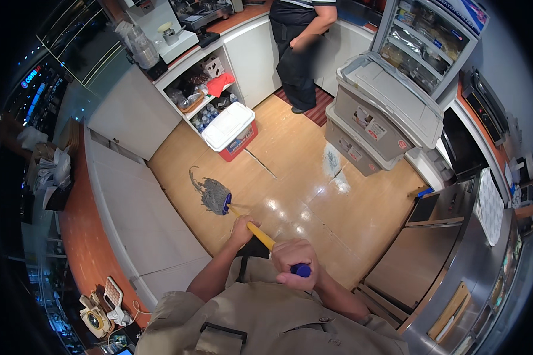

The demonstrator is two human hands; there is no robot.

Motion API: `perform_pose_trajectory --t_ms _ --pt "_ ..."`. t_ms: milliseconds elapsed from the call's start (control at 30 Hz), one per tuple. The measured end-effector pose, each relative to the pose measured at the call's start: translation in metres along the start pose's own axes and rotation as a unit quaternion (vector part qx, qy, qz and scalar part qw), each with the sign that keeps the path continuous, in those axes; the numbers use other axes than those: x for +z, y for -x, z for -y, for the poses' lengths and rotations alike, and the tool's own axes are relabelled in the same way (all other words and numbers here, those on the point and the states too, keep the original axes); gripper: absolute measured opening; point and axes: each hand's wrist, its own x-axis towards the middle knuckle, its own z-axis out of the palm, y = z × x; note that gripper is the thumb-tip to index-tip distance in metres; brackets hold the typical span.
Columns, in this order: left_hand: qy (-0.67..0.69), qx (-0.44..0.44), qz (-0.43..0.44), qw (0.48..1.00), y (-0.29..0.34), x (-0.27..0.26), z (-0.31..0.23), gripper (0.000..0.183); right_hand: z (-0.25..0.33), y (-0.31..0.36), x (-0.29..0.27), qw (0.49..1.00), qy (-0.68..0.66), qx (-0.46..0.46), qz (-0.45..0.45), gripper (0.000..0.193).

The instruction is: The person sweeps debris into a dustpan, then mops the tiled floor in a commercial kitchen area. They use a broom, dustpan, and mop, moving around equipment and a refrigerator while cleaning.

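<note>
A string mop with a yellow handle (pixel 260 236) slants across in front of me, and its grey mop head (pixel 213 196) lies spread on the wooden floor to the far left. My left hand (pixel 241 231) is wrapped round the handle lower down, nearer the mop head. Up at the blue-capped top end, my right hand (pixel 294 262) is closed in a fist on the handle. A blue collar joins the strings to the handle.
Another person (pixel 299 56) stands on a striped mat (pixel 314 106) at the back. Stacked grey bins (pixel 373 118) stand right of them beside a display fridge (pixel 426 44). A red-and-white cooler box (pixel 231 130) sits before open shelves. Counters run along both sides.
</note>
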Motion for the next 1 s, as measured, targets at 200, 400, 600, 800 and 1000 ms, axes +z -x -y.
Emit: perform_pose_trajectory --t_ms 200,400,600,800,1000 --pt "0.015 0.141 0.056 0.988 -0.015 0.114 -0.069 0.014 0.084 0.077 -0.039 0.972 0.035 -0.029 -0.23 0.05" --pt "0.097 0.268 0.41 0.867 -0.004 0.224 -0.232 0.01 0.182 0.133 -0.026 0.88 0.224 -0.164 -0.385 0.023" --pt "0.103 0.302 0.45 0.834 -0.034 0.242 -0.255 0.011 0.181 0.138 -0.027 0.814 0.234 -0.216 -0.486 0.031" --pt "0.028 0.284 0.367 0.885 -0.132 0.218 -0.169 0.009 0.11 0.095 -0.086 0.859 0.179 -0.172 -0.447 0.032" --pt "-0.014 0.216 0.101 0.971 -0.298 0.156 -0.038 0.025 -0.043 0.0 -0.162 0.899 0.169 -0.047 -0.401 0.039"
